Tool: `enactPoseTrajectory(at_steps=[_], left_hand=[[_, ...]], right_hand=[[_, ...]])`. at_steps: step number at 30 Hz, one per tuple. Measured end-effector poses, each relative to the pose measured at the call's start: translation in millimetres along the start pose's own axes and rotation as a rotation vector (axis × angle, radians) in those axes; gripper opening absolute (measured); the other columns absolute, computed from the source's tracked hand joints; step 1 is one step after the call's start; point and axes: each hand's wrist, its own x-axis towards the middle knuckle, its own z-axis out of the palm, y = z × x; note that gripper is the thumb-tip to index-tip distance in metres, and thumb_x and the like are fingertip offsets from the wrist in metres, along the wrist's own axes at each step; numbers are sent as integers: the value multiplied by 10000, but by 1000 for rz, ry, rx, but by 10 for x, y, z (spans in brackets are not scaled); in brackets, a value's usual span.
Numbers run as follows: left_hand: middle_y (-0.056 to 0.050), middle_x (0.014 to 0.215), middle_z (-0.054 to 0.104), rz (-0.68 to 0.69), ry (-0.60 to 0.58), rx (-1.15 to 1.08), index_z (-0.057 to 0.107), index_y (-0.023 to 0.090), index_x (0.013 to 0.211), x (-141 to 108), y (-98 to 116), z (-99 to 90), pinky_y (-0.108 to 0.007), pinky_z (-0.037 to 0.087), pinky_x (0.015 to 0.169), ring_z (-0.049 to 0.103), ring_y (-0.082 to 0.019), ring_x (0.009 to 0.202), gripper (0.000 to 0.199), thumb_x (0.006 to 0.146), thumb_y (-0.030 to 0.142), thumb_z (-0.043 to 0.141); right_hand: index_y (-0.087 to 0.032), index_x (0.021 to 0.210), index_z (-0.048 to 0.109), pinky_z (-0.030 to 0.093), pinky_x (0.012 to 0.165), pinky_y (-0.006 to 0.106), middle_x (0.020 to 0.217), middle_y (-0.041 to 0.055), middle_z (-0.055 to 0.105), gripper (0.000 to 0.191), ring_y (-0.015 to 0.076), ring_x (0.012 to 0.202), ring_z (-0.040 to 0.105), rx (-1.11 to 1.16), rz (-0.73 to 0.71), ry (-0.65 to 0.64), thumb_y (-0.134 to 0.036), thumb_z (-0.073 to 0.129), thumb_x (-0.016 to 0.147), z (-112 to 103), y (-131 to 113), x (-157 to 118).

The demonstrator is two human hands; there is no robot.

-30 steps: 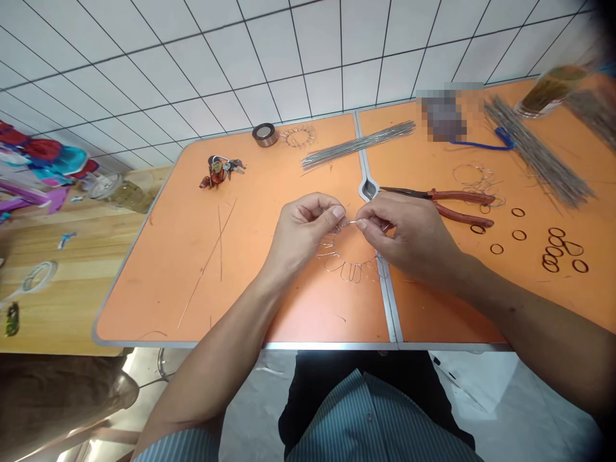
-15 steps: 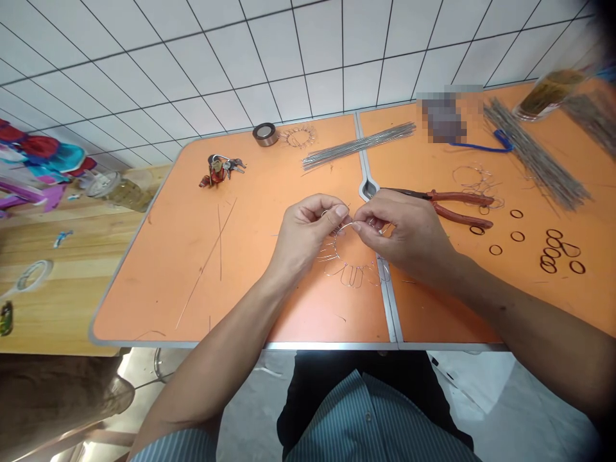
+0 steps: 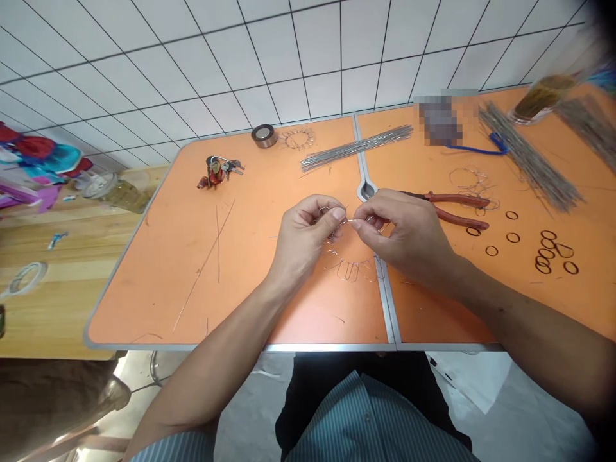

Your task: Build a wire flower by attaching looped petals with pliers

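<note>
Above the middle of the orange table (image 3: 250,308), my left hand (image 3: 308,234) pinches a ring of thin looped wire (image 3: 353,264) between thumb and fingers. Just to its right, my right hand (image 3: 399,228) grips the same wire with thumb and forefinger, and a short stretch of wire spans the small gap between the two. The ring's wire loops hang below the fingers, partly hidden by them. Red-handled pliers (image 3: 459,199) lie beside my right hand, their jaws behind it.
A bundle of straight wires (image 3: 356,147), a tape roll (image 3: 264,135) and keys (image 3: 221,170) lie farther back. Dark rings (image 3: 546,260), a thicker wire bundle (image 3: 534,160) and a jar (image 3: 541,99) are at the right. Loose wires (image 3: 205,269) lie left.
The wire ring has shifted and turned a little in my fingers, and the wire between my fingertips looks straighter. Both hands keep their hold; the view has moved slightly.
</note>
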Motion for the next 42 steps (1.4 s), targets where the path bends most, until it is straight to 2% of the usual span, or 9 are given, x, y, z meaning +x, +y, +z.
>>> enactPoseTrajectory(at_steps=[5, 8, 13, 16, 19, 23, 28, 35, 42], left_hand=[[4, 765, 723, 73, 37, 31, 794, 225, 858, 10, 11, -50, -252, 509, 612, 623, -113, 635, 282, 853, 438, 979], [6, 754, 718, 93, 61, 28, 797, 225, 852, 26, 27, -91, -248, 515, 617, 622, -113, 637, 251, 856, 396, 981], [6, 739, 707, 79, 72, 36, 787, 221, 822, 42, 72, -97, -251, 507, 586, 607, -111, 610, 319, 814, 451, 1008], [5, 748, 707, 63, 68, 18, 780, 220, 815, 55, 83, -89, -254, 509, 580, 607, -109, 601, 340, 796, 466, 1014], [7, 772, 710, 48, 45, -12, 781, 218, 833, 76, 77, -104, -250, 515, 595, 620, -102, 611, 328, 803, 453, 1008], [10, 776, 711, 46, 14, -39, 782, 211, 839, 97, 81, -133, -240, 512, 590, 623, -96, 605, 341, 796, 456, 1016], [11, 761, 706, 61, -21, -74, 780, 193, 832, 116, 81, -153, -218, 505, 585, 629, -89, 608, 324, 822, 425, 1004], [15, 743, 696, 56, -6, -81, 763, 189, 823, 149, 65, -157, -220, 496, 576, 616, -88, 591, 364, 795, 449, 1016], [19, 726, 680, 70, 7, -72, 761, 187, 822, 161, 63, -161, -225, 492, 576, 608, -92, 593, 389, 793, 482, 1013]], right_hand=[[-236, 1062, 758, 554, 873, 415, 1032, 67, 799, 162, 250, 971, 738, 58, -45, 33, -368, 664, 1063, -224, -17, 28], [-264, 1182, 777, 553, 834, 432, 1150, 103, 816, 211, 285, 1030, 738, -129, 55, 41, -376, 621, 1095, -501, 80, -57], [-241, 1184, 772, 425, 673, 393, 1204, 118, 806, 227, 307, 999, 734, -580, 20, -380, -398, 694, 1039, -752, 395, -382], [-219, 1010, 742, 365, 650, 371, 1072, 117, 766, 158, 291, 929, 707, -739, -65, -534, -376, 737, 998, -724, 548, -485], [-226, 936, 692, 328, 637, 360, 1017, 96, 726, 173, 280, 924, 688, -733, -58, -557, -379, 742, 999, -668, 641, -480], [-231, 958, 667, 336, 637, 353, 1027, 73, 713, 190, 267, 903, 677, -618, 96, -584, -405, 733, 998, -646, 702, -434], [-243, 844, 565, 332, 619, 350, 941, 40, 694, 219, 230, 848, 651, -532, 240, -602, -348, 694, 986, -621, 639, -441], [-247, 934, 533, 241, 632, 369, 1062, 105, 748, 385, 336, 983, 700, -782, 283, -514, -590, 690, 1010, -560, 519, -505], [-274, 916, 569, 307, 605, 378, 882, 28, 715, 359, 257, 766, 617, -567, 519, -576, -608, 676, 992, -547, 552, -495]])
